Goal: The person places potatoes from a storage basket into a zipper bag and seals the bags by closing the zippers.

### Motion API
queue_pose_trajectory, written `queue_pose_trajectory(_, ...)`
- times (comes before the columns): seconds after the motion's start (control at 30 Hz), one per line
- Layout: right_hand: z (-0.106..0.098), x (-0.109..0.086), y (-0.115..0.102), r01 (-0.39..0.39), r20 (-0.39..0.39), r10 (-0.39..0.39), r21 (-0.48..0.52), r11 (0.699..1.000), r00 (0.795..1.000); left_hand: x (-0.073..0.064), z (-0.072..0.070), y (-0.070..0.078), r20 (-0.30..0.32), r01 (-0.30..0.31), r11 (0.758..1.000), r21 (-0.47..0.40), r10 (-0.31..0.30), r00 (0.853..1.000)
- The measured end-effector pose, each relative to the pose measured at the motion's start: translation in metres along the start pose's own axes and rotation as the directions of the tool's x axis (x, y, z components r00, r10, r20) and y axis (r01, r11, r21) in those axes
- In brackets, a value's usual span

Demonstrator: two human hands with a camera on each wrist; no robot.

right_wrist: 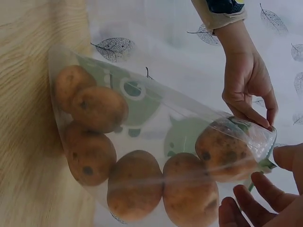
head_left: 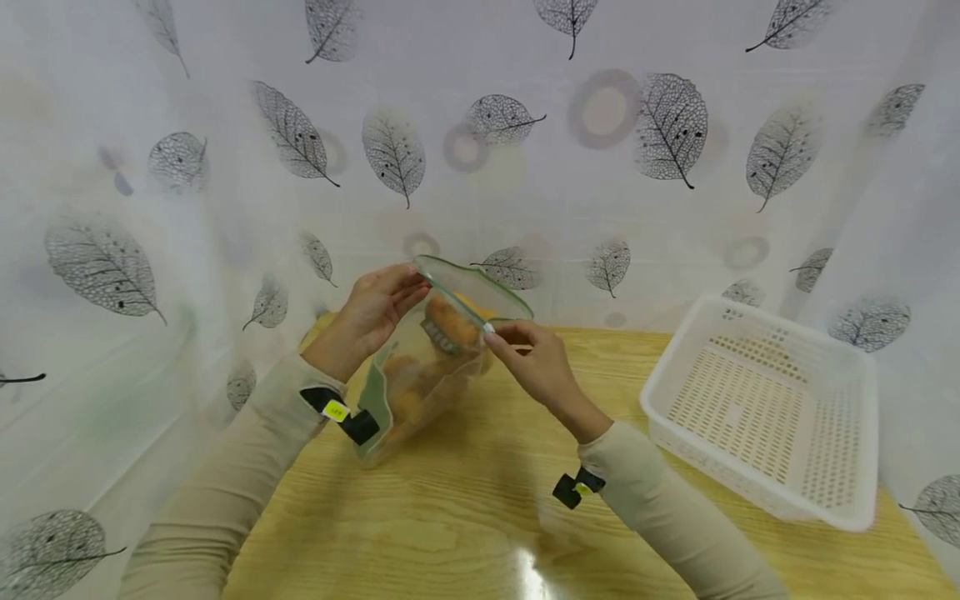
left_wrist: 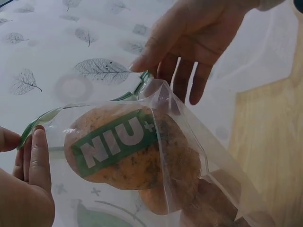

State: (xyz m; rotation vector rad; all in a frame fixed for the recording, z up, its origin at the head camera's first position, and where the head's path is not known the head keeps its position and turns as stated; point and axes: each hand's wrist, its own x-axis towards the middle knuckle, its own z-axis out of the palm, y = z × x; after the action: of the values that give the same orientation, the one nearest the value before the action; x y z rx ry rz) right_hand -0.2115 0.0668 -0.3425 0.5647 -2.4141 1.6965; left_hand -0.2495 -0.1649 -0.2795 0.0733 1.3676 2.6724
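Observation:
A clear zip bag [head_left: 420, 392] with green printing stands tilted on the table, holding several brown potatoes [right_wrist: 135, 184]. One potato [left_wrist: 113, 146] lies up near the mouth, behind the green "NIU" print. My left hand [head_left: 375, 312] pinches the green-edged mouth at its left end, between thumb and fingers. At the opposite end, my right hand [head_left: 540, 362] pinches the small white slider [head_left: 488, 328] between thumb and forefinger. Between both hands the two green rims [head_left: 480, 279] spread apart. From the right wrist, the potatoes show lying along the bag's lower side.
A white perforated plastic basket [head_left: 652, 400] sits on the right side of the wooden table [head_left: 450, 533]. Behind and along the sides hangs a white curtain [head_left: 465, 50] printed with leaves. Dark camera straps [head_left: 341, 414] wrap both wrists over beige sleeves.

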Motion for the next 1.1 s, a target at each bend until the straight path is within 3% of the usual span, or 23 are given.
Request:
queue_pose_trajectory(0.2, 0.003, 0.005, 0.002, -0.007, -0.028, 0.009, 0.063, 0.998, 1.000, -0.004, 0.001, 0.001, 0.012, -0.016, 0.999, 0.031, 0.016, 1.000)
queue_pose_trajectory(0.47, -0.007, 0.014, -0.003, 0.072, -0.084, -0.067, 0.055, 0.996, 0.994, -0.010, 0.002, 0.007, 0.047, -0.071, 0.974, 0.214, 0.062, 0.997)
queue_pose_trajectory(0.63, -0.012, 0.021, -0.011, 0.103, -0.104, -0.090, 0.135, 0.985, 0.991, -0.015, 0.005, 0.012, 0.041, -0.064, 0.973, 0.220, 0.057, 0.998)
queue_pose_trajectory(0.83, -0.016, 0.025, -0.015, 0.065, -0.096, -0.042, 0.258, 0.964, 0.994, -0.018, 0.007, 0.013, 0.024, -0.039, 0.978, 0.203, 0.035, 0.999)
queue_pose_trajectory(1.1, -0.020, 0.027, -0.014, 0.072, -0.054, -0.055, 0.395, 0.916, 0.997, -0.015, -0.006, 0.012, -0.003, -0.051, 0.968, 0.247, 0.053, 0.999)
